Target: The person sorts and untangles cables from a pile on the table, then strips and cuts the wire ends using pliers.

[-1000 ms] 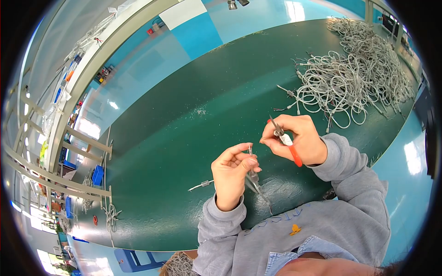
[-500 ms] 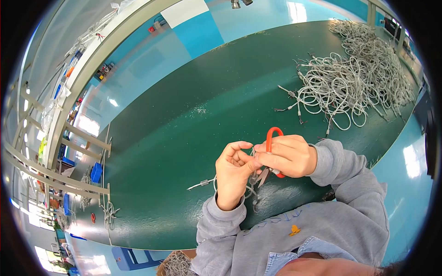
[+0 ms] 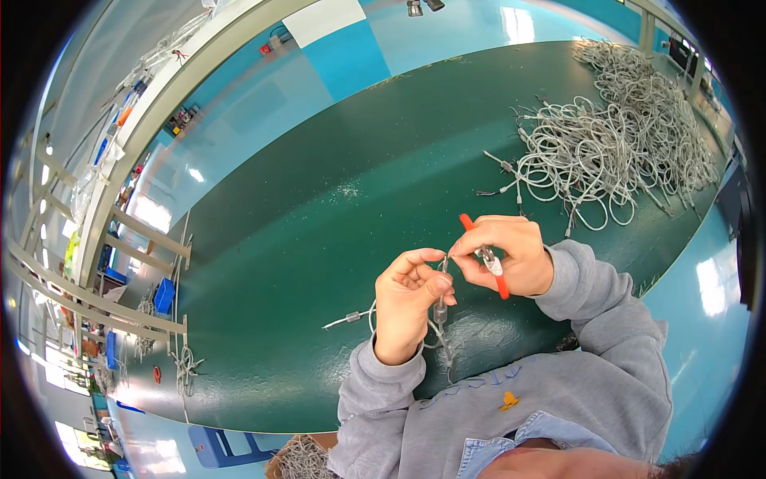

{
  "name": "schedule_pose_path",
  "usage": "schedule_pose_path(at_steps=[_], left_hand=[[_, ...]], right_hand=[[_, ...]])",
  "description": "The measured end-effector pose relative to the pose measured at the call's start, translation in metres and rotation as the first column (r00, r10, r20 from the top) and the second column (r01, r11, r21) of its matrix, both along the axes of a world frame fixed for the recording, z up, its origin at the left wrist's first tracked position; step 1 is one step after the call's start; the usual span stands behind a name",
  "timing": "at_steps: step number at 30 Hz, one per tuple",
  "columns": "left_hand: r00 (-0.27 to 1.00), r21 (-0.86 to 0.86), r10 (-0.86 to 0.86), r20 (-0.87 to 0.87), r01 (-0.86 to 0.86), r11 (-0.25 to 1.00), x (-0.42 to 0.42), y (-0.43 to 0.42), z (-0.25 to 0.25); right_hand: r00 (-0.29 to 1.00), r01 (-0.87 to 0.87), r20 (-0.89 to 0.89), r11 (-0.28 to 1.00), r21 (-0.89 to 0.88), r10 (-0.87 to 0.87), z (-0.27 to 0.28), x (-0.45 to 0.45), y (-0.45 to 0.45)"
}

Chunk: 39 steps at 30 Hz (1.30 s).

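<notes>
My left hand [image 3: 405,307] is closed around a grey cable [image 3: 449,351], its end pointing up between thumb and fingers. A grey cylindrical lump [image 3: 440,313] on that cable hangs just below the thumb. In my right hand [image 3: 519,249] sits a pair of red-handled scissors [image 3: 502,285], tucked in the palm, with the metal part between the fingers. My right thumb and forefinger pinch close to the cable's tip, at the left fingertips. Whether they grip a thin wire there is too small to tell. Another cable end [image 3: 351,318] lies on the table left of my left wrist.
A large heap of grey cables [image 3: 614,152] covers the right end of the green table [image 3: 295,263]. White scraps [image 3: 346,191] are scattered near the middle. Blue bins [image 3: 164,295] and a cable bundle [image 3: 185,366] are at the left by a metal frame. A box of cables [image 3: 302,459] stands below.
The scissors have turned in my right hand, blades away from the cable and back into the palm. My right fingers now pinch at the cable tip. The left hand stays nearly in place.
</notes>
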<state>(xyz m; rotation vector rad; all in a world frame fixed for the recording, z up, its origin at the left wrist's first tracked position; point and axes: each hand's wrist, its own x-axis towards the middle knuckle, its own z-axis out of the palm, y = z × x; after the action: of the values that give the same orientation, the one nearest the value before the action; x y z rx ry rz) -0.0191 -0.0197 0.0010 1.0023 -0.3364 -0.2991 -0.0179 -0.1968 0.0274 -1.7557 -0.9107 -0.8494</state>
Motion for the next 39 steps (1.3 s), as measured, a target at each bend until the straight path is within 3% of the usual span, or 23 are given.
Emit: schedule_pose_path(at_steps=[2, 7, 15, 18, 21, 27, 30, 34, 39], left_hand=[[1.000, 0.003, 0.004, -0.010, -0.004, 1.000, 0.000, 0.000, -0.001], [0.998, -0.053, 0.037, -0.058, -0.040, 0.998, 0.000, 0.001, 0.000], [0.989, -0.114, 0.026, -0.143, -0.042, 0.993, 0.000, 0.002, -0.001], [0.995, -0.095, 0.031, -0.098, -0.040, 0.995, 0.000, -0.002, -0.002], [0.993, 0.031, 0.116, 0.035, -0.118, 0.993, -0.001, -0.005, -0.002], [0.995, 0.029, 0.097, 0.020, -0.098, 0.995, 0.000, -0.005, -0.005], [0.998, -0.034, 0.067, -0.016, -0.068, 0.997, 0.000, -0.005, -0.006], [0.994, -0.165, -0.029, -0.109, 0.011, 0.986, 0.000, -0.006, -0.006], [0.996, -0.079, 0.018, -0.090, -0.025, 0.997, -0.004, -0.008, -0.005]], right_hand=[[0.997, 0.008, -0.071, 0.999, 0.043, -0.005, 0.002, -0.001, 0.000], [0.997, -0.047, -0.062, 0.999, -0.013, 0.046, -0.004, 0.000, -0.012], [0.966, 0.255, 0.101, 0.930, -0.264, -0.236, -0.011, 0.003, -0.019], [0.992, 0.076, -0.106, 0.997, 0.023, -0.074, -0.009, 0.004, -0.007], [0.993, 0.017, -0.117, 1.000, -0.016, -0.019, 0.000, 0.002, -0.002], [0.999, 0.010, -0.050, 0.995, -0.103, -0.015, 0.006, -0.001, 0.001], [0.977, 0.013, -0.212, 0.995, 0.094, 0.008, 0.002, -0.003, 0.004], [0.948, 0.011, -0.312, 0.977, 0.212, 0.057, -0.003, -0.004, 0.003], [0.976, 0.007, -0.218, 0.990, 0.139, 0.024, -0.009, -0.007, -0.005]])
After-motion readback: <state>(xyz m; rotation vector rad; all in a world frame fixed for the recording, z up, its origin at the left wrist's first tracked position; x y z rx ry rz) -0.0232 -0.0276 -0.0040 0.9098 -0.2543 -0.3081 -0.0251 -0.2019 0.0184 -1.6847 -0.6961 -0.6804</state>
